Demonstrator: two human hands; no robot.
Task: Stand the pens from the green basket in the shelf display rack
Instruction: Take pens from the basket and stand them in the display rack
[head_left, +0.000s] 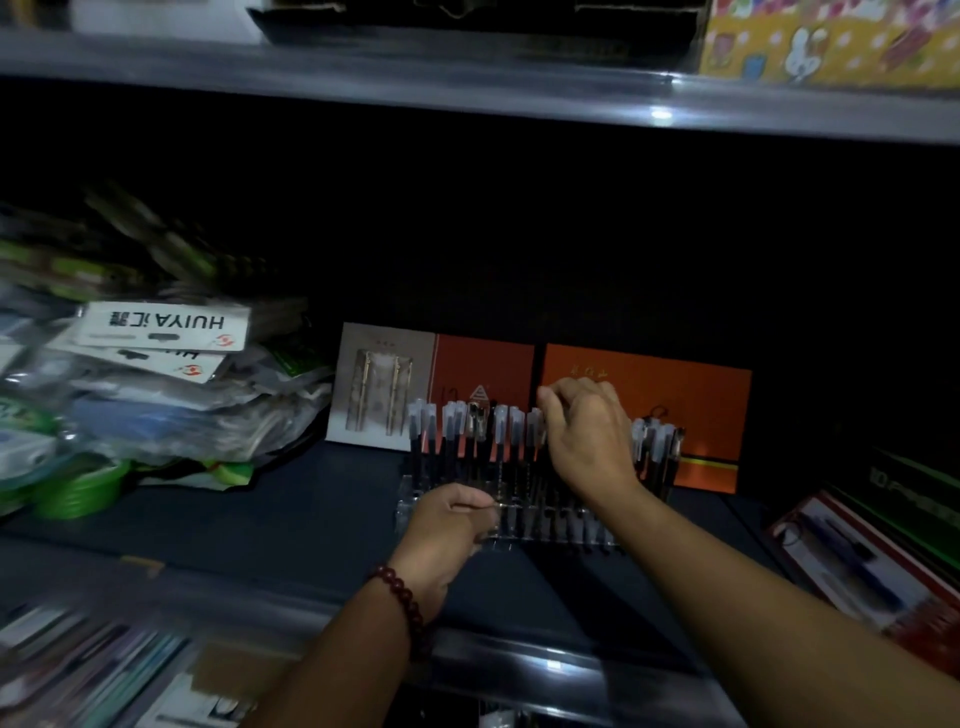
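Head view, and from where I stand the far left of the shelf (311, 499) holds a slumped heap of crinkly plastic packets (156, 395). Beside it is a grey box (379, 384) with 2 slim gold items behind a window.

Next comes the left hand (447, 525), fingers curled on the front edge of the rack (550, 525), bracing it. That seems wise: the rack is clear, light-looking plastic and would likely skid if a pen were pushed in unsteadied. The pens (467, 436) stand upright in it in a tight row, slim black barrels under frosted, squarish caps.

The right hand (587, 431) hangs over the row's middle, fingertips bunched at cap height; whether it pinches a pen I cannot tell. Each pen should go straight down into a free slot, without knocking its neighbours.

Behind stand matte orange boxes (675, 395). The green basket is out of sight.
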